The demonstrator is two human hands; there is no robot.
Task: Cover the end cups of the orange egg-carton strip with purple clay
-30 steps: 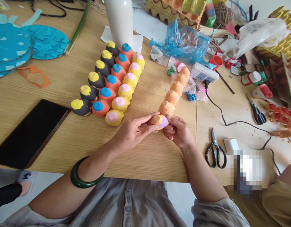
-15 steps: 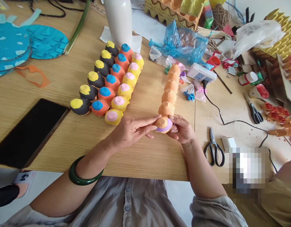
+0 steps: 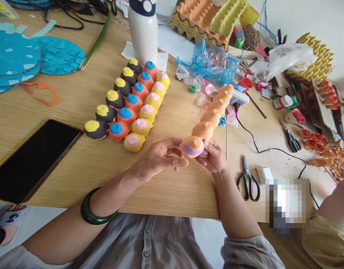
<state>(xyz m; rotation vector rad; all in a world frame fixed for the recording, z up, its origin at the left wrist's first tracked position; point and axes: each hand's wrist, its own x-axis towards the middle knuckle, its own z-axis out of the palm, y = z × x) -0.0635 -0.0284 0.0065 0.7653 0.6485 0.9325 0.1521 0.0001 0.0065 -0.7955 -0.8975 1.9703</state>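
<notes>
Orange row (image 3: 210, 118) swung right, partly hiding power strip (image 3: 240, 98); right hand (image 3: 215, 156) grip holds row, left hand (image 3: 160, 157) wide.

The pale brown wood-grain bench (image 3: 172, 194) is showing a smooth, satin surface. Above its near edge, the bumpy orange strip with a purple patch (image 3: 202, 130) is looking matt and finely rough, like dried clay. The black, orange and yellow domed rows (image 3: 133, 102) are appearing matt and uneven. Towards the near left corner, the black rectangular slab (image 3: 36, 158) is looking smooth and glossy. Towards the far edge, the crumpled translucent blue plastic bag (image 3: 215, 61) is shining. At the near edge, the black-handled scissors (image 3: 247, 181) are showing smooth metal blades.
</notes>
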